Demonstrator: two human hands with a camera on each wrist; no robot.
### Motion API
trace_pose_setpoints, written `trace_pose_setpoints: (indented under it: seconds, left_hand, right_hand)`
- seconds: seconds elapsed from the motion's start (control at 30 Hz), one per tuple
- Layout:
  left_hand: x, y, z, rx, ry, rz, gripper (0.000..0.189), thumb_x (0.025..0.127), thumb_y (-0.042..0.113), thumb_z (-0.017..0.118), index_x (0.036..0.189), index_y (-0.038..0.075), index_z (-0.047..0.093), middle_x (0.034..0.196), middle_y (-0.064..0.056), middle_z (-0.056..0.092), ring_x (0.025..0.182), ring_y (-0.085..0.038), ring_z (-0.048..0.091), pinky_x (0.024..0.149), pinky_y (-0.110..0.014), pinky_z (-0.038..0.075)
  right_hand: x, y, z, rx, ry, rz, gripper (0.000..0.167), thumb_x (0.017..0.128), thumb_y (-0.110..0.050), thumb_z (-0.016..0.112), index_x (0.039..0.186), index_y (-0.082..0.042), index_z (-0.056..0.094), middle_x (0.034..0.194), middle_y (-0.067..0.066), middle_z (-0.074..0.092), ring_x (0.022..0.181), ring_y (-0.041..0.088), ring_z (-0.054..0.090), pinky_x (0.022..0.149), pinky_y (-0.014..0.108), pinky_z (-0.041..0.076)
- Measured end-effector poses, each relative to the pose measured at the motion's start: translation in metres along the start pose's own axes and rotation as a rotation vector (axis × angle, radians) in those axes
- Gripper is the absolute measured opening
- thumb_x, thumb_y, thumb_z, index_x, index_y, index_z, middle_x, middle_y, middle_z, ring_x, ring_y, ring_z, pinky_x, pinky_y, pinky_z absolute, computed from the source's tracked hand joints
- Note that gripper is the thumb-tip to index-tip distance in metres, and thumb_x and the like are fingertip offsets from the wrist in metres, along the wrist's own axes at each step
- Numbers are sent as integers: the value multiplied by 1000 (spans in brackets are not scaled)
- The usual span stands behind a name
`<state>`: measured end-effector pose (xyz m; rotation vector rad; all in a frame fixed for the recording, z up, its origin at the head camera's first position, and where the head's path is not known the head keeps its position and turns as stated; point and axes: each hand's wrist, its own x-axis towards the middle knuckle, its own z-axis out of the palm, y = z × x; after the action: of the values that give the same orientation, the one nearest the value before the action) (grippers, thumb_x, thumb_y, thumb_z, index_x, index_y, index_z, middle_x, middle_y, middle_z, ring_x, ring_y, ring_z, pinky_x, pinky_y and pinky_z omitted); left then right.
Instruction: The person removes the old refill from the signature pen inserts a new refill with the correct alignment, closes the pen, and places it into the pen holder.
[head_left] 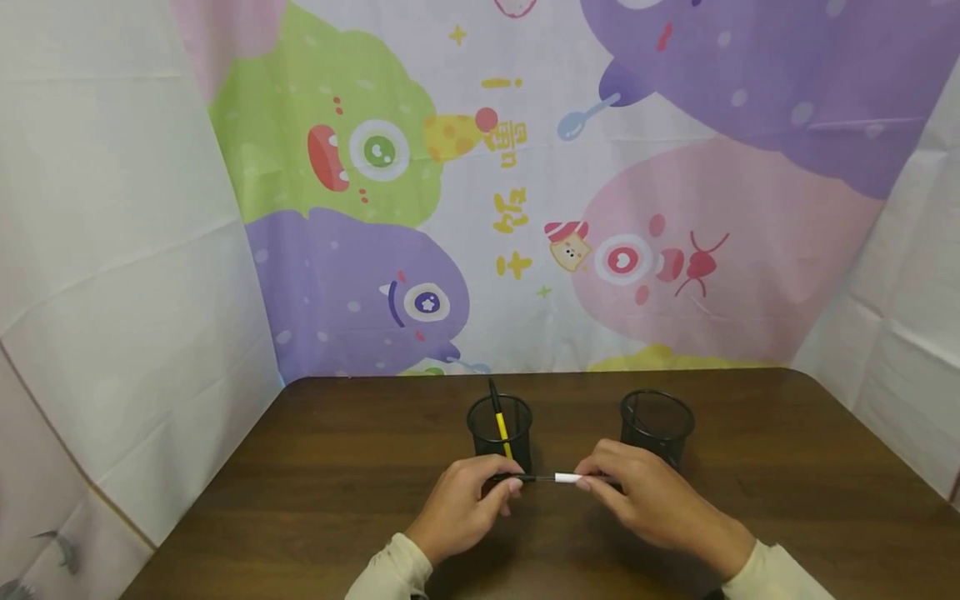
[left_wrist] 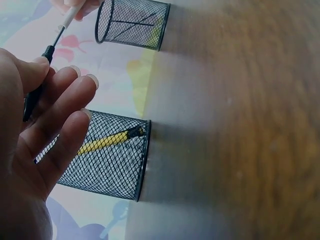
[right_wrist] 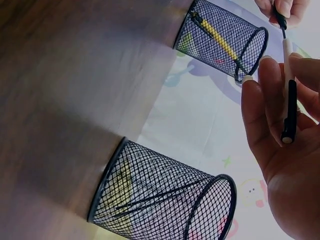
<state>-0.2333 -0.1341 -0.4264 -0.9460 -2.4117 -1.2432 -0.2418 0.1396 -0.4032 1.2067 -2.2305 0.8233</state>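
Note:
Between the two hands a pen is drawn apart, its thin refill (head_left: 544, 479) bridging the two parts. My left hand (head_left: 468, 500) pinches the black tapered pen piece (left_wrist: 36, 95) between thumb and index finger, the other fingers loosely spread. My right hand (head_left: 637, 492) holds the white pen barrel (right_wrist: 287, 60) with a black rear end (right_wrist: 290, 107), thumb and fingers about it. Just behind the left hand stands a black mesh pen holder (head_left: 480, 429) containing a yellow-and-black pen (head_left: 502, 423). Behind the right hand is a second mesh pen holder (head_left: 657, 429), with thin dark sticks (right_wrist: 160, 199) inside.
Both holders stand on a dark wooden table (head_left: 360, 442). A cloth printed with cartoon monsters (head_left: 525, 192) hangs along the table's far edge. White cloth panels (head_left: 112, 208) close in the left and right sides.

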Motion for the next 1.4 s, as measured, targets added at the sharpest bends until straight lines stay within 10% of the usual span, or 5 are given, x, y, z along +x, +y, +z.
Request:
trace_pose_setpoints:
  seconds: [1.4]
  left_hand:
    - [0,-5,-2,33,81,12,14,101,19,64,109,9,71,88,6,69,62,1,61,60,-20,52]
  right_hand:
    - [1,5,-15,-23,-53,83,8,96,-18,70,99,-25,68,89,-20,55,71,-3,50,61,20,47]
